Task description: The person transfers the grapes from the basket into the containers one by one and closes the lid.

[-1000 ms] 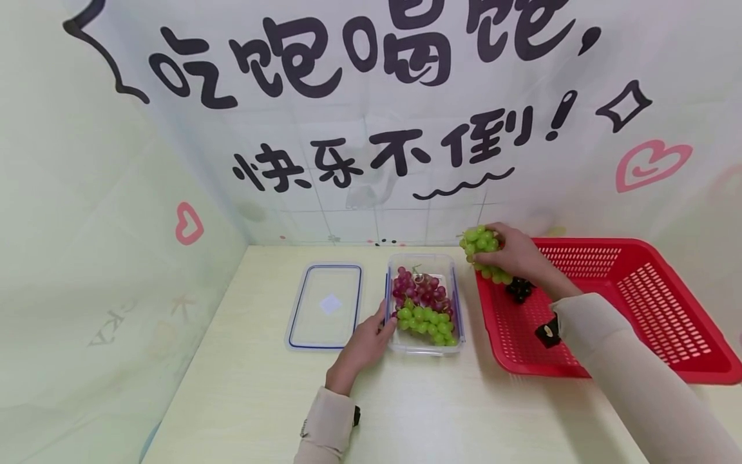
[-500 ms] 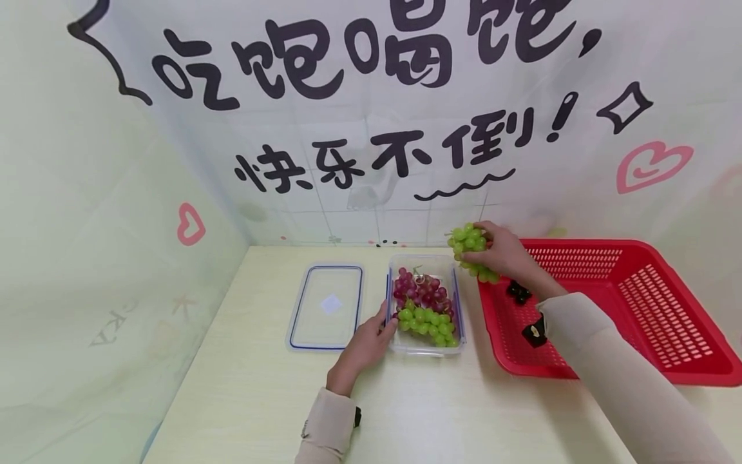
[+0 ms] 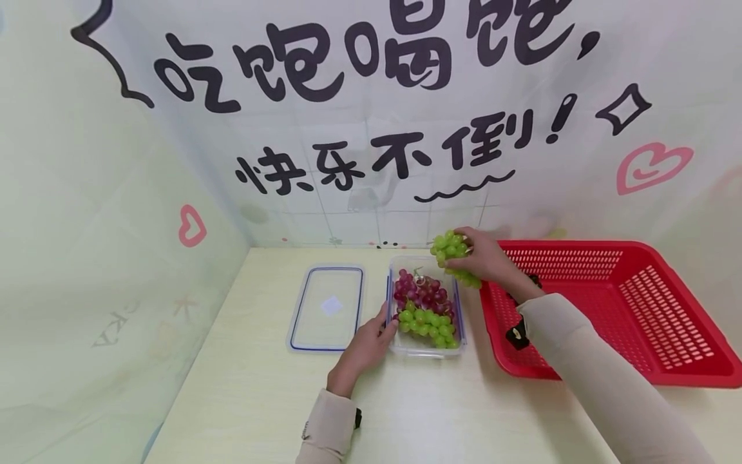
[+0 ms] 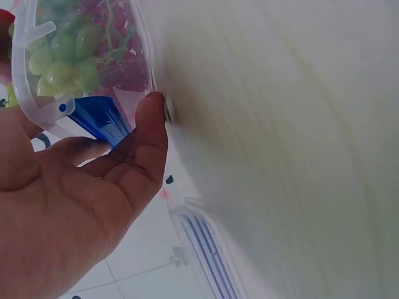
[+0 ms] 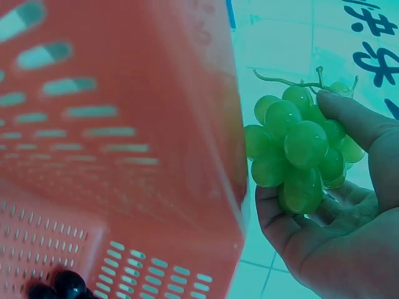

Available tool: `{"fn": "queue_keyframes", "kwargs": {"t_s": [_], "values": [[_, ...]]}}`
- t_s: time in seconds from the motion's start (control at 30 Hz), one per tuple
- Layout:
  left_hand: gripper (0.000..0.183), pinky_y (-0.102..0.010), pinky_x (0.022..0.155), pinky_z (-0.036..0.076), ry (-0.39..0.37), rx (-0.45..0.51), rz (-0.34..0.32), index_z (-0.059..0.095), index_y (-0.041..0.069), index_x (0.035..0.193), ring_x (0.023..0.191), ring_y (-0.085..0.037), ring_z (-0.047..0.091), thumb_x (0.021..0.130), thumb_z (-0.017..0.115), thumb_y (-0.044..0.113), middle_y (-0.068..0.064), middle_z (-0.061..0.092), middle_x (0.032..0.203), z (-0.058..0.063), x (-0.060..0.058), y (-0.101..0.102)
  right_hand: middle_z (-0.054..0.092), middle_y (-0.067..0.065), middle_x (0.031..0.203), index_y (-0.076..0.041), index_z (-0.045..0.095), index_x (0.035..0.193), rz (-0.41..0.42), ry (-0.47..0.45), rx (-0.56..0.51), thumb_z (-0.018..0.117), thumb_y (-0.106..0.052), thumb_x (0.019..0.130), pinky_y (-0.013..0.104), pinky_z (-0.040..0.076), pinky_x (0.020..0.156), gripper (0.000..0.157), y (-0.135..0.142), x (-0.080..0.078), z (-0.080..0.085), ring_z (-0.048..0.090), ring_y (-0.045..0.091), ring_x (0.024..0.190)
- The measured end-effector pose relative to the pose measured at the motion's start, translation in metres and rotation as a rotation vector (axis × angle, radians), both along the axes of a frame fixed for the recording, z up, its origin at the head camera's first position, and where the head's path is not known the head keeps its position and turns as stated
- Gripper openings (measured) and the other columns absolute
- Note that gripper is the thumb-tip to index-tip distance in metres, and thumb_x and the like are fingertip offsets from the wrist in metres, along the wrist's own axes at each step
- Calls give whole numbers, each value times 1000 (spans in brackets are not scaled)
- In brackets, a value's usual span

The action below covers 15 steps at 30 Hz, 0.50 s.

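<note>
A bunch of green grapes (image 3: 449, 247) is gripped by my right hand (image 3: 488, 261), raised over the back right corner of a clear food container (image 3: 426, 354). In the right wrist view the thumb lies on top of the grapes (image 5: 305, 143), near the stem, with the fingers beneath. My left hand (image 3: 366, 345) holds the container's left side; in the left wrist view its fingers curl along the blue-trimmed wall (image 4: 103, 118). Inside the container lie red grapes (image 3: 422, 290) towards the back and another green bunch (image 3: 430, 326) in front of them.
A flat clear lid (image 3: 326, 328) with a blue seal lies left of the container. On the right stands a red perforated basket (image 3: 614, 374), with black grapes (image 5: 68, 284) in it. A printed curtain (image 3: 359, 212) hangs behind the table.
My right hand has carried the green bunch leftward from the basket's left edge to over the container's back right corner. My left hand has stayed on the container.
</note>
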<state>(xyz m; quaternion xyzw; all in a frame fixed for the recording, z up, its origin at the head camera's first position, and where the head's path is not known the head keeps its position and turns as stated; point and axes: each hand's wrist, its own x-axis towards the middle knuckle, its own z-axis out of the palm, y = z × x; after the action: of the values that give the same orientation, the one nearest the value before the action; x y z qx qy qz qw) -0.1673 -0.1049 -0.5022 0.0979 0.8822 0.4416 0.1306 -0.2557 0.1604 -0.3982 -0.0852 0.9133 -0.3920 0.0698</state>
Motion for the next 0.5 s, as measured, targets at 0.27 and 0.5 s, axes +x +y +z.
{"fn": "queue_keyframes", "kwargs": {"t_s": [0.27,0.5], "values": [[64,-50,99,46,-3,6,4,20,4,157,122,-35,56,107,39,38,-27,55,138,-1,0,0,50,31,136,-5,37,150,21,-25,23,76,-21,87,51,53,94,76,-9,-3,-7,55,42,120],[63,-52,102,44,-5,7,7,20,3,157,127,-36,53,107,39,38,-28,55,137,-1,0,1,50,29,137,-6,33,153,35,-65,43,75,-20,89,49,54,93,77,-13,-1,-5,54,42,122]]}}
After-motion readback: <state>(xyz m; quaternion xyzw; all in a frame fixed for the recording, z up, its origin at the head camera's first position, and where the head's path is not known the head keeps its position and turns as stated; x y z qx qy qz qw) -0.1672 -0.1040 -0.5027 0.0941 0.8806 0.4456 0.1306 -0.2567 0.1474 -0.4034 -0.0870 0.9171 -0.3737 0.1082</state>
